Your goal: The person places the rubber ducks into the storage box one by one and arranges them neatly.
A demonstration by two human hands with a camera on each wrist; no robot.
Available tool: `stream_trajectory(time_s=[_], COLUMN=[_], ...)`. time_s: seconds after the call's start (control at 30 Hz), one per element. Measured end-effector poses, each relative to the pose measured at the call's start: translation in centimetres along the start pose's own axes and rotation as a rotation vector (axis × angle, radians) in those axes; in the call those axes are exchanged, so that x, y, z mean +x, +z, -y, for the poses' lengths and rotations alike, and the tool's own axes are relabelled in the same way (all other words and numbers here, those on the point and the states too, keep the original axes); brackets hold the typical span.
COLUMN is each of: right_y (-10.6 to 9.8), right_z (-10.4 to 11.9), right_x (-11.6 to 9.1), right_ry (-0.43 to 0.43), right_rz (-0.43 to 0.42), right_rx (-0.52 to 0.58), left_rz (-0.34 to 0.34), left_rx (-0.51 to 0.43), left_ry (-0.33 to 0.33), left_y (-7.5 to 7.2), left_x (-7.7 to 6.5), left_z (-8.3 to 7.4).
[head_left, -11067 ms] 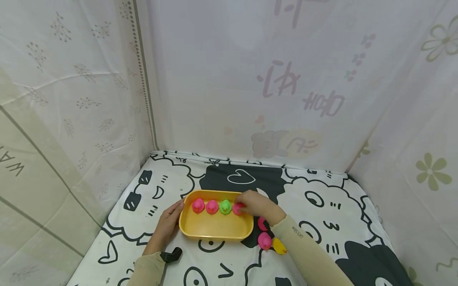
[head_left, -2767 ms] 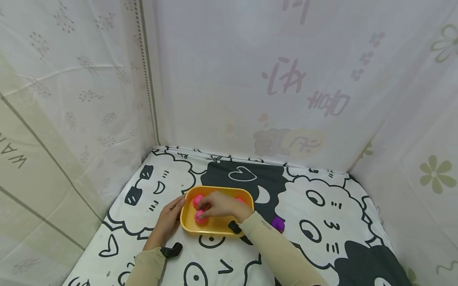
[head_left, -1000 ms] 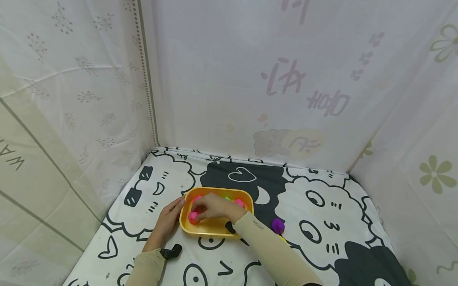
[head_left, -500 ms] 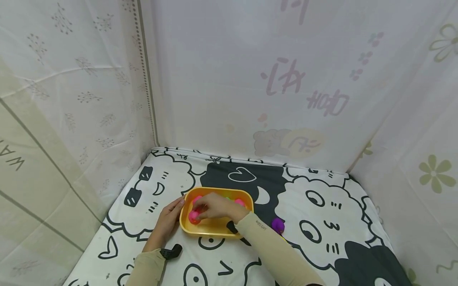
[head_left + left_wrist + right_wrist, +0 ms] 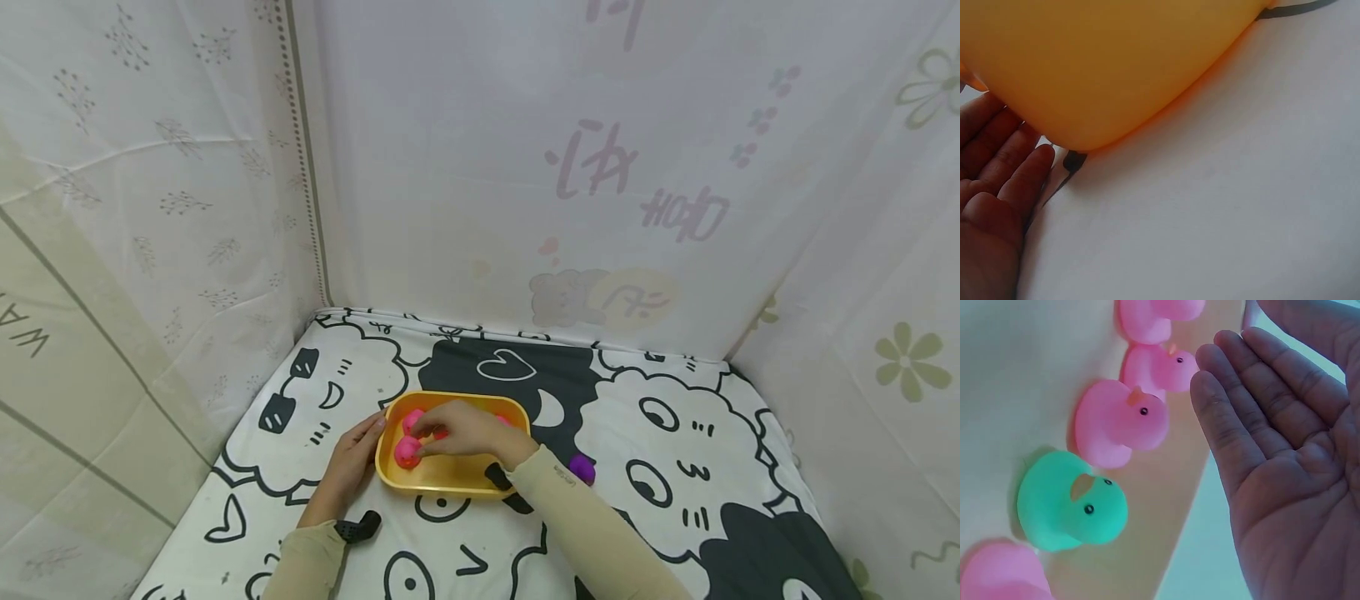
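Observation:
A yellow tray [image 5: 450,483] lies on the patterned cloth. My left hand [image 5: 354,461] rests at its left end; in the left wrist view the fingers [image 5: 1025,181] lie almost straight against the outer wall. My right hand [image 5: 468,433] hovers over the tray, its fingertips right beside a pink toy duck [image 5: 407,452] near the front left. Behind it is another pink duck [image 5: 412,421]. The right wrist view shows straight fingers [image 5: 1222,419] and a row with a pink duck [image 5: 1121,422] and a green duck [image 5: 1072,500]. The hand hides most of this row in the head view.
A purple duck [image 5: 582,469] sits on the cloth right of the tray, partly behind the right sleeve [image 5: 592,533]. Patterned curtains [image 5: 525,167] stand behind and at both sides.
Since 11.1 s ago, my right hand has gone from the row's right end to the front left, where a pink duck now sits. Just now its fingers drew slightly right, off that duck.

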State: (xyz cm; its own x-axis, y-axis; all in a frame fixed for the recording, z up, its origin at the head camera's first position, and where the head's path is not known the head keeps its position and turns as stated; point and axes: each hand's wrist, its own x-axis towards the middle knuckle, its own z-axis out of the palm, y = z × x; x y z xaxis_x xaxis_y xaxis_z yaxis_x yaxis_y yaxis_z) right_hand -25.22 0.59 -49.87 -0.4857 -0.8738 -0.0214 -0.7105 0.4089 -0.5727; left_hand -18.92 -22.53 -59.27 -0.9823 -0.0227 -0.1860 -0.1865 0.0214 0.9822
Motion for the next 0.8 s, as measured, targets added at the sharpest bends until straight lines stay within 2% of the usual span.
stream_trajectory(time_s=[0.23, 0.53, 0.8], right_y=[-1.2, -2.2, -3.8], right_z=[0.3, -0.4, -1.1], right_x=[-1.5, -3.9, -7.9], right_ry=[0.012, -0.002, 0.049], right_rz=[-0.016, -0.083, -0.22], right_rx=[0.071, 0.061, 0.119], left_rz=[-0.011, -0.026, -0.034], left_rx=[-0.012, -0.008, -0.021], left_ry=[0.002, -0.001, -0.01], left_y=[0.1, 0.1, 0.1], left_x=[0.1, 0.3, 0.4], left_z=[0.1, 0.2, 0.4])
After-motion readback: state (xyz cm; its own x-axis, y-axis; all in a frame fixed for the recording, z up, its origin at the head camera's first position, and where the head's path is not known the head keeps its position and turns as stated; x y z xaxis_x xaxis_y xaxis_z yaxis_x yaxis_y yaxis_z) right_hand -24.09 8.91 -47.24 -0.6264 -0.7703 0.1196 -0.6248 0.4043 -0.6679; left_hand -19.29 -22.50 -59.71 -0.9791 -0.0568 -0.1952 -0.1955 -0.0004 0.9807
